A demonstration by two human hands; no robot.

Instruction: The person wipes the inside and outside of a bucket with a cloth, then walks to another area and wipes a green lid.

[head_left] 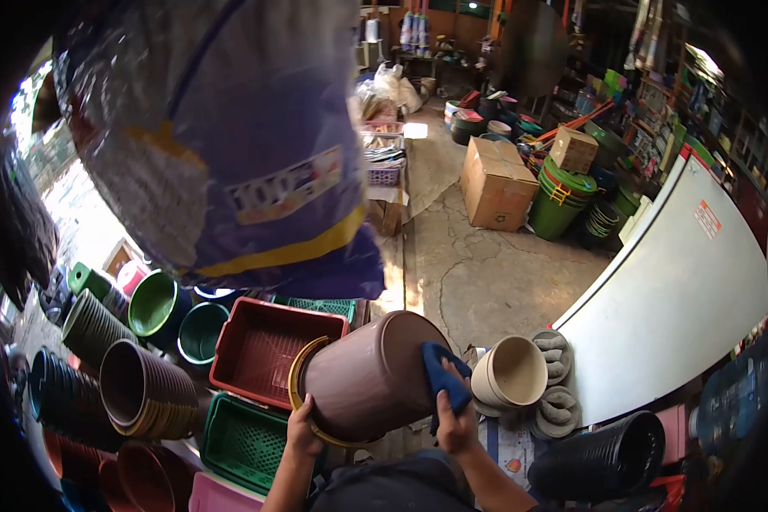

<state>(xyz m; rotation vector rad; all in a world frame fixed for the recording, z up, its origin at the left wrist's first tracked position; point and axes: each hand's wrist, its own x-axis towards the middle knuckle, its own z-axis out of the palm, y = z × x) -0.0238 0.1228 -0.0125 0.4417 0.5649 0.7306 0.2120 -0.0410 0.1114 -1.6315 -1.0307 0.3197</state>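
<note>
A brownish-mauve bucket (358,375) lies tilted on its side in front of my body, its yellow-edged rim to the left and its base to the right. My left hand (302,431) grips it near the rim, fingers partly hidden. With my right hand (457,422) I hold a dark blue cloth (445,381) pressed against the base end. Just right of that hand stands a cream pot (510,371), beside grey ring-shaped pieces (556,410). Left of the bucket are a red basket (252,354) and a green basket (230,444).
A large purple plastic package (273,171) hangs close at upper left. Stacked buckets (132,384) crowd the left side. A white panel (683,282) leans at right, with black stacked pots (602,456) below. Farther off are a cardboard box (497,183) and a green bin (559,205).
</note>
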